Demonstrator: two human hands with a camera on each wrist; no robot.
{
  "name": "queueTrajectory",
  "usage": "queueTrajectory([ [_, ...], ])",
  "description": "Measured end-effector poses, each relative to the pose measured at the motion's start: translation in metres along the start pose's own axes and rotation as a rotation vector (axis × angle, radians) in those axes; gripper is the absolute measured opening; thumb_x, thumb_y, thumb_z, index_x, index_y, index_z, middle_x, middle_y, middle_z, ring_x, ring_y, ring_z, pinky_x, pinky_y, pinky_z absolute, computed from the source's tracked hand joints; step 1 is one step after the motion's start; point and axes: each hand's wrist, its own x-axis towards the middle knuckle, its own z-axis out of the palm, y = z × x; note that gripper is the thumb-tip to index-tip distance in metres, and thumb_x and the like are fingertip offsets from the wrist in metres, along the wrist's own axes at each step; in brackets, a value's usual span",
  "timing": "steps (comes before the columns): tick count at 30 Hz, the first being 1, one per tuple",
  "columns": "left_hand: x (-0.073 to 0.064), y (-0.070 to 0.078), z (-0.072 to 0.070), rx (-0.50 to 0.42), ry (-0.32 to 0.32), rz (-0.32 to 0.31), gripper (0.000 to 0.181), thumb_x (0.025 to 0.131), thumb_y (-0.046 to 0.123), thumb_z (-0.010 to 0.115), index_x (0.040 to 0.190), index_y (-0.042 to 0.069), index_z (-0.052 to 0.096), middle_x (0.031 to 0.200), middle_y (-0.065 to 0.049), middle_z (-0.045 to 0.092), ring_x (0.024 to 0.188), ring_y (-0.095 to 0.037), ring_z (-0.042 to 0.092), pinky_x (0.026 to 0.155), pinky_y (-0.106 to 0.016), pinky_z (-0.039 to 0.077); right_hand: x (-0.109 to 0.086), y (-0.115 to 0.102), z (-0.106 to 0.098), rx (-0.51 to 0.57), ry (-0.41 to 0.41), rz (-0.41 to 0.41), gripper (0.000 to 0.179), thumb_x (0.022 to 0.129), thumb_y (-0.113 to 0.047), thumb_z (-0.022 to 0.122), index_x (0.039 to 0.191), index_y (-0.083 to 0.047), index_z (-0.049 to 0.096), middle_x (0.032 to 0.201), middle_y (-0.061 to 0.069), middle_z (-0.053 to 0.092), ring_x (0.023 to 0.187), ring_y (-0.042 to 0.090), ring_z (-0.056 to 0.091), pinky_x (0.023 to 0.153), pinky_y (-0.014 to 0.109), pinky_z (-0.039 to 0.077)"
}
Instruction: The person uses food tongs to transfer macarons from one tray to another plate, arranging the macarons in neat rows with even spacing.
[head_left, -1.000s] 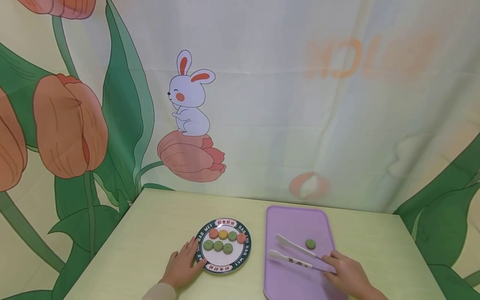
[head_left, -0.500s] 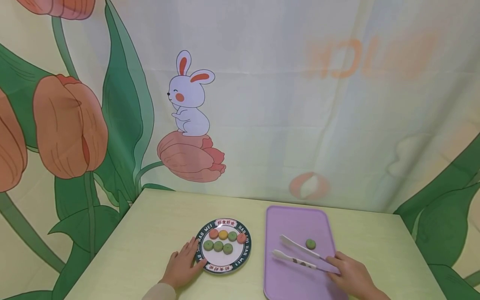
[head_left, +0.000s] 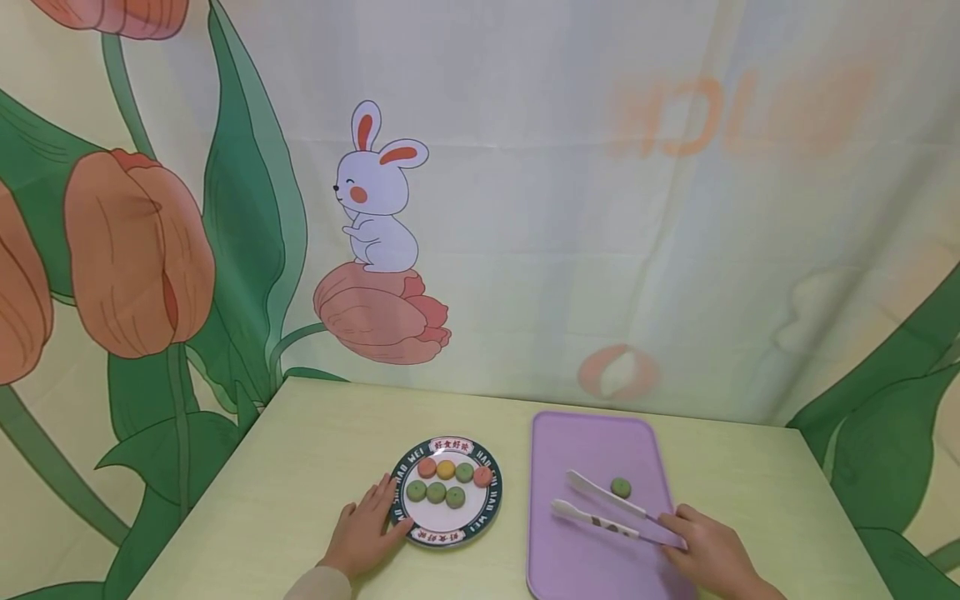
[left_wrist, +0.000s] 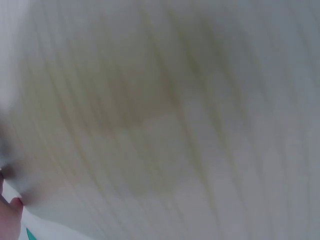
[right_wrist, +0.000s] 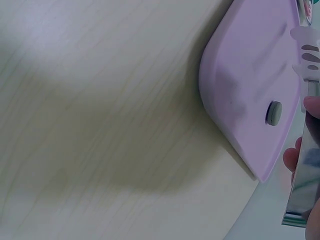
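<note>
My right hand (head_left: 708,550) grips metal tongs (head_left: 600,492) with white tips spread apart over the purple tray (head_left: 581,442). Nothing sits between the tips. A small round green cake (head_left: 620,487) lies on the tray just beyond the upper tip arm. In the right wrist view, the tongs' metal handle (right_wrist: 305,175) is between thumb and fingers, and the green cake (right_wrist: 273,113) rests on the tray. My left hand (head_left: 363,529) lies with fingers extended, touching the left rim of a round plate (head_left: 491,504). Only a bit of that hand (left_wrist: 9,220) shows in the left wrist view.
Several small round cakes (head_left: 437,492), green, pink and yellow, lie in two rows on the plate. The plate and tray stand side by side on a pale wood-grain table (head_left: 322,425). A printed curtain (head_left: 510,208) hangs behind the table's back edge.
My right hand and the tongs have shifted a little to the right over the tray, the tips still apart. The left hand, plate and green cake stay where they were.
</note>
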Motion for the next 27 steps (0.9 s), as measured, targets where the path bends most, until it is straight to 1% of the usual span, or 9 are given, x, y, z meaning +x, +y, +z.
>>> queueTrajectory([
  [6,0.000,0.000,0.000,-0.007,0.004,-0.002,0.077,0.082,0.062,0.039,0.139,0.012,0.028,0.146,-0.005,0.025,0.131,-0.030,0.027,0.100,-0.059,0.023,-0.003,0.005,-0.001,-0.001,0.062,-0.023,0.032,0.055,-0.016,0.077,0.085,-0.016,0.069,0.068,-0.013,0.043,0.051,-0.005,0.026,0.042,0.014,0.024],
  [9,0.000,0.000,0.000,-0.004,0.006,-0.003,0.077,0.082,0.062,0.039,0.139,0.012,0.028,0.146,-0.005,0.025,0.131,-0.030,0.028,0.100,-0.058,0.023,-0.004,0.008,-0.001,-0.004,0.076,-0.020,0.032,0.054,-0.016,0.077,0.086,-0.015,0.070,0.068,-0.014,0.042,0.050,-0.006,0.024,0.042,0.014,0.023],
  [14,-0.001,0.001,0.000,-0.004,0.008,0.000,0.077,0.082,0.061,0.040,0.139,0.011,0.029,0.145,-0.006,0.026,0.131,-0.030,0.029,0.100,-0.058,0.023,-0.003,0.010,0.000,0.001,0.048,0.006,0.033,0.056,-0.016,0.076,0.088,-0.014,0.070,0.068,-0.013,0.042,0.050,-0.005,0.024,0.042,0.014,0.022],
  [20,0.000,0.002,-0.001,-0.001,-0.003,-0.003,0.077,0.082,0.062,0.039,0.139,0.011,0.028,0.146,-0.006,0.025,0.131,-0.030,0.028,0.100,-0.058,0.022,-0.002,0.010,-0.005,0.009,-0.006,0.047,0.030,0.060,-0.017,0.075,0.090,-0.015,0.069,0.068,-0.011,0.042,0.050,-0.004,0.025,0.042,0.015,0.023],
  [27,-0.001,0.002,-0.002,-0.004,-0.006,-0.006,0.077,0.082,0.062,0.039,0.139,0.011,0.028,0.146,-0.006,0.025,0.131,-0.030,0.027,0.100,-0.059,0.022,-0.004,0.014,-0.007,-0.009,0.072,0.001,0.028,0.057,-0.015,0.077,0.083,-0.017,0.067,0.066,-0.011,0.040,0.050,-0.005,0.023,0.042,0.014,0.021],
])
